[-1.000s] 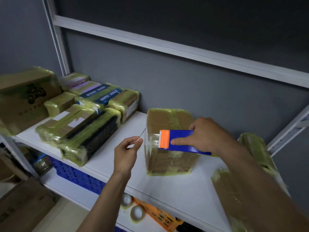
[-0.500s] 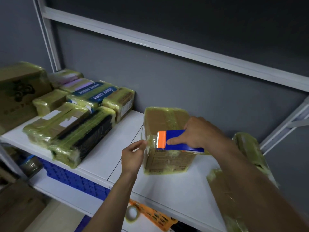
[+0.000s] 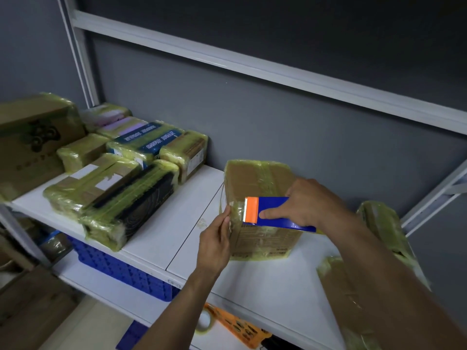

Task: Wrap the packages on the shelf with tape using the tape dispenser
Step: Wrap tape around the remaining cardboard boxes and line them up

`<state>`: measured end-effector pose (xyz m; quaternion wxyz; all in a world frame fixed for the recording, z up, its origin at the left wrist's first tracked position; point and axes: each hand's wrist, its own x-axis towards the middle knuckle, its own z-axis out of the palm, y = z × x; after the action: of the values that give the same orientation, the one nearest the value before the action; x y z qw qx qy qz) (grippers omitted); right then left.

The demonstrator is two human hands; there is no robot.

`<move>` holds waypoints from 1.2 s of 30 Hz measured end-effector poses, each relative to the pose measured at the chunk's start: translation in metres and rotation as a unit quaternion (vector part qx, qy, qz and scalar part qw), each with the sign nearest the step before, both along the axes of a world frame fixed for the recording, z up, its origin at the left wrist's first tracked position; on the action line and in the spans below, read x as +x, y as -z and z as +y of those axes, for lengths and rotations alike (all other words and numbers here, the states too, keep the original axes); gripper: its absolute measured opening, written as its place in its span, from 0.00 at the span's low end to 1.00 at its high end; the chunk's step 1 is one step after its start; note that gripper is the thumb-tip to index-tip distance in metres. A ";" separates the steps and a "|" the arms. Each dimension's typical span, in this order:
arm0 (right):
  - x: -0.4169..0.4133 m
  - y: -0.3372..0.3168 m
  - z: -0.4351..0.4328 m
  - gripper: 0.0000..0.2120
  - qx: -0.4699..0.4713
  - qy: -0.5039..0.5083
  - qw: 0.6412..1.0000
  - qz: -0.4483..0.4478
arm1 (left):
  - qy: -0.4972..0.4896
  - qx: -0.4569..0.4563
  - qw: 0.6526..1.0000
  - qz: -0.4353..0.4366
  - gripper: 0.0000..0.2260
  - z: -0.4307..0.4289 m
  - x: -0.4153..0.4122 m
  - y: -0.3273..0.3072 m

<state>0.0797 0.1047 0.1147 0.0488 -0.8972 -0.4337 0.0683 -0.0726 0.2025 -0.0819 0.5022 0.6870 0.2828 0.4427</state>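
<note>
A cardboard package [image 3: 255, 180] wrapped in yellowish clear tape stands upright on the white shelf [image 3: 177, 223], right of centre. My right hand [image 3: 305, 203] grips a blue tape dispenser [image 3: 273, 210] with an orange head and toothed blade, held against the package's front face near its left edge. My left hand [image 3: 214, 238] presses its fingers against the package's left front corner, where the tape end lies. How much tape spans between blade and corner is hard to see.
Several taped packages [image 3: 113, 178] lie in a cluster on the shelf's left part, with a big carton [image 3: 30, 142] at the far left. Two more wrapped packages [image 3: 379, 223] sit at the right. Below are a blue crate [image 3: 121, 269], an orange basket [image 3: 237, 327] and a tape roll [image 3: 204, 322].
My left hand has moved right from open air to the package's left corner and now presses there. The dispenser in my right hand has stayed on the front face.
</note>
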 end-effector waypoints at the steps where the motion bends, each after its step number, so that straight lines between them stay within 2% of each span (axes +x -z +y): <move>1: 0.002 0.001 -0.003 0.38 -0.001 0.001 1.000 -0.001 | 0.009 0.016 1.000 0.010 0.16 0.003 -0.003 0.000; 3: 0.005 0.002 -0.008 0.37 -0.003 -0.001 1.000 0.000 | 0.029 0.034 0.999 0.020 0.15 0.012 -0.008 -0.004; 5: 0.007 0.001 -0.013 0.37 0.002 -0.002 1.000 0.000 | 0.053 0.069 0.996 0.028 0.18 0.022 -0.010 -0.012; 8: 0.008 -0.001 -0.018 0.37 0.011 -0.001 1.000 0.006 | 0.089 0.163 0.981 0.062 0.22 0.036 -0.007 -0.022; 11: 0.010 0.000 -0.020 0.38 0.013 0.002 1.000 0.013 | 0.145 0.193 0.967 0.084 0.23 0.045 -0.001 -0.028; 14: 0.013 0.002 -0.023 0.37 0.016 0.002 1.000 0.018 | 0.125 0.231 0.960 0.100 0.23 0.052 0.002 -0.032; 18: 0.014 0.002 -0.026 0.33 0.027 0.005 0.999 0.024 | 0.077 0.331 0.933 0.119 0.19 0.054 0.002 -0.033; 26: 0.021 -0.008 -0.038 0.34 0.050 0.004 0.998 0.035 | 0.051 0.365 0.924 0.101 0.13 0.051 -0.005 -0.030; 31: 0.025 -0.016 -0.042 0.37 0.046 -0.002 0.999 0.004 | 0.047 0.351 0.928 0.119 0.14 0.044 -0.011 -0.035; 36: 0.026 -0.008 -0.045 0.36 0.026 -0.005 1.000 0.016 | 0.056 0.423 0.894 0.139 0.17 0.033 -0.021 -0.031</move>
<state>0.1060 0.0600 0.1229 0.0792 -0.8922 -0.4388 0.0718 -0.0931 0.2353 -0.0512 0.1435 0.9037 0.0964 0.3917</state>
